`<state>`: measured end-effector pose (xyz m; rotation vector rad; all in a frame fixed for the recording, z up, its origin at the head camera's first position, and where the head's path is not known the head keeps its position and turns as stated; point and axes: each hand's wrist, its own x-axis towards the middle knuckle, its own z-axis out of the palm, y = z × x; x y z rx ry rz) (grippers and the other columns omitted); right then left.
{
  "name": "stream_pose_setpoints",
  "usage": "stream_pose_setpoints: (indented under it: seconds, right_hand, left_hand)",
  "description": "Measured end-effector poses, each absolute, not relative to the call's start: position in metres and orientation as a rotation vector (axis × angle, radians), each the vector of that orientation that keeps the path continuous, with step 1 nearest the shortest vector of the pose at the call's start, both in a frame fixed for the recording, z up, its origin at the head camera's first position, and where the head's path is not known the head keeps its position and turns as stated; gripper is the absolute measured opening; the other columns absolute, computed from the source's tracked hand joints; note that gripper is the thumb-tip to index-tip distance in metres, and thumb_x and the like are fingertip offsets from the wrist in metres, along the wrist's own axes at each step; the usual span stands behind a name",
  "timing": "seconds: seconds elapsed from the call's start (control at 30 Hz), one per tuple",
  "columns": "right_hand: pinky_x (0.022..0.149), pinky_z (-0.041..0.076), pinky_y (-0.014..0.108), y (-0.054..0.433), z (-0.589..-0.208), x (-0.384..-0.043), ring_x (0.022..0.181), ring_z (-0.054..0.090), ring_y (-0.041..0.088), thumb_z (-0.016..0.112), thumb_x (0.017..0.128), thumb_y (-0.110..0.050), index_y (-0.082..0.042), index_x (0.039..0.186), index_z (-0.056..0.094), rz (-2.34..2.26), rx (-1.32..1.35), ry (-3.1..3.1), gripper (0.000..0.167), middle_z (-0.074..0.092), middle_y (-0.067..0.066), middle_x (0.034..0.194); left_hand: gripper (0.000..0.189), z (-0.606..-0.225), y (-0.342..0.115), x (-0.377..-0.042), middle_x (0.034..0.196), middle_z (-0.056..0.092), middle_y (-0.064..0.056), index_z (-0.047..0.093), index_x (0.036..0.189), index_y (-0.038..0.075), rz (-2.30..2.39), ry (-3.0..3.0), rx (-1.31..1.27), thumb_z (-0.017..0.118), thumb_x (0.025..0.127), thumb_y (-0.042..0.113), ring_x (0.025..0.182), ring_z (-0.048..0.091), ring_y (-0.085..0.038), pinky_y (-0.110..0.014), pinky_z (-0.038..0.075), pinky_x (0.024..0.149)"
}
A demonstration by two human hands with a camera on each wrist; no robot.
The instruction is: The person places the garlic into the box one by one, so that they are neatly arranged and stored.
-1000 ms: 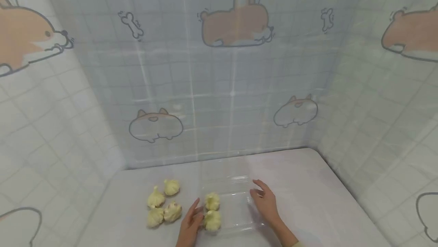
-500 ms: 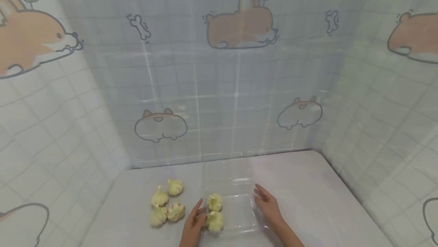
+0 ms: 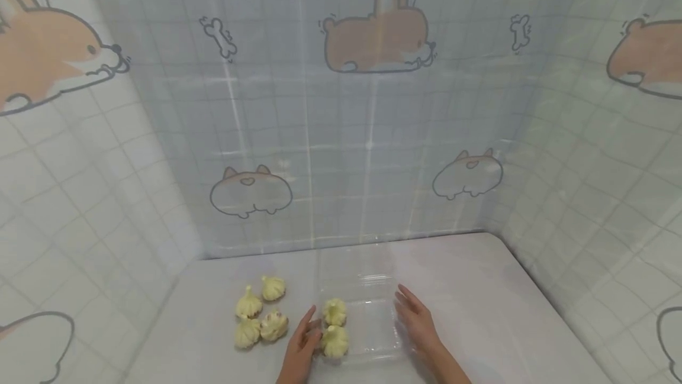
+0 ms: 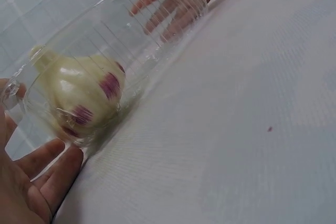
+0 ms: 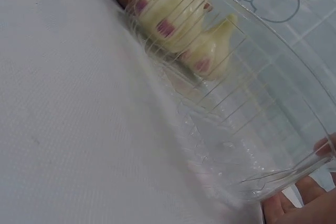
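A clear plastic clamshell box [image 3: 373,320] lies on the table with its lid [image 3: 354,263] folded back. Along the box's left side stand two garlic bulbs [image 3: 334,342], pale with purple patches. My left hand [image 3: 299,345] rests against the left wall, its fingers [image 4: 63,174] low at the corner and fairly straight. On the opposite side, my right hand [image 3: 420,322] is at the right wall, fingers extended and partly hidden behind the plastic in the right wrist view. Neither hand holds a bulb.
Several more garlic bulbs [image 3: 248,303] sit in a loose cluster left of my left hand. The table has a white cover [image 3: 469,289]. Sheets printed with cartoon dogs [image 3: 378,41] enclose it at the back and both sides.
Both hands stay beside the box, and the right fingers look straighter than a second ago. The whole view has shifted slightly; bulbs and box keep their places.
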<state>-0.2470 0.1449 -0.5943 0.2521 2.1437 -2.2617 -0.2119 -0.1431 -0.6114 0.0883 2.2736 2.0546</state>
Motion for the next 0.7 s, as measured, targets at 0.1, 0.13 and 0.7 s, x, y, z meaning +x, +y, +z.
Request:
stream_pose_setpoints:
  seconds: [0.1,0.13,0.7]
  right_hand:
    - [0.103,0.036,0.051,0.145,-0.594,-0.247,0.134,0.036,0.041,0.055,0.099,-0.013,-0.010,0.148,0.040,-2.278,0.232,2.127,0.052,0.038,0.022,0.148]
    - [0.103,0.035,0.052,0.145,-0.593,-0.247,0.134,0.036,0.041,0.055,0.099,-0.013,-0.009,0.148,0.040,-2.278,0.228,2.124,0.051,0.038,0.022,0.148]
    - [0.102,0.036,0.051,0.144,-0.591,-0.250,0.133,0.037,0.042,0.054,0.099,-0.011,-0.008,0.148,0.040,-2.299,0.254,2.098,0.051,0.038,0.025,0.147]
  left_hand:
    - [0.063,-0.610,-0.144,-0.212,0.137,0.044,-0.030,0.023,0.154,0.007,2.041,2.291,0.100,0.049,0.103,0.033,0.107,0.058,-0.025,-0.032,0.053,0.075]
    - [0.063,-0.609,-0.144,-0.211,0.137,0.045,-0.029,0.023,0.154,0.009,2.045,2.288,0.085,0.050,0.103,0.033,0.107,0.058,-0.025,-0.032,0.053,0.075]
    - [0.027,-0.582,-0.151,-0.188,0.092,0.071,0.000,0.070,0.116,0.012,1.773,3.130,-0.183,0.065,0.091,0.004,0.078,0.065,-0.011,-0.024,0.049,0.057]
